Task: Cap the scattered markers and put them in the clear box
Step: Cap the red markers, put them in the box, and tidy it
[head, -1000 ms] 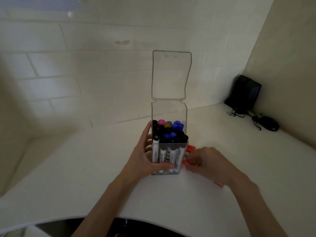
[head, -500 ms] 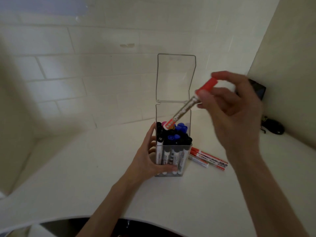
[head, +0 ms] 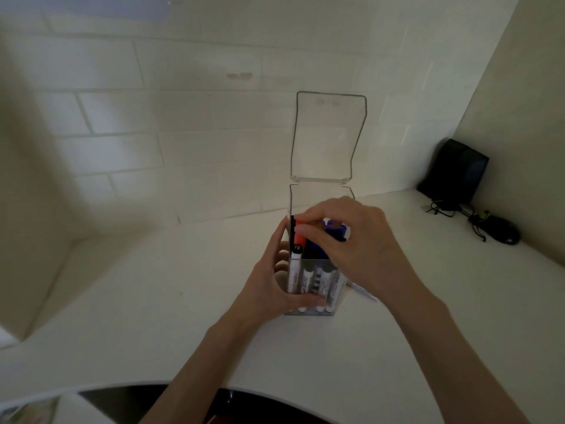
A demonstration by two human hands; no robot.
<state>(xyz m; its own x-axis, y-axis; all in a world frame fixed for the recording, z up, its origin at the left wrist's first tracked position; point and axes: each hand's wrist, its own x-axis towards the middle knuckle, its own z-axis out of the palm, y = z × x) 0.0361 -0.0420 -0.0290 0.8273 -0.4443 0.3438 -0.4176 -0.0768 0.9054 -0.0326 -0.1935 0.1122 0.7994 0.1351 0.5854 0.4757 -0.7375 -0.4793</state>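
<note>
Left hand (head: 275,286) curled, thumb forward; right hand (head: 351,249) fingers bent downward, seemingly pinching.

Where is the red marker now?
The red marker stands at the left of the box, centre of the head view, beside blue markers, its cap held by the right hand.

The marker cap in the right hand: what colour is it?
Red-orange. The marker cap shows best in the head view, gripped by the right hand.
</note>
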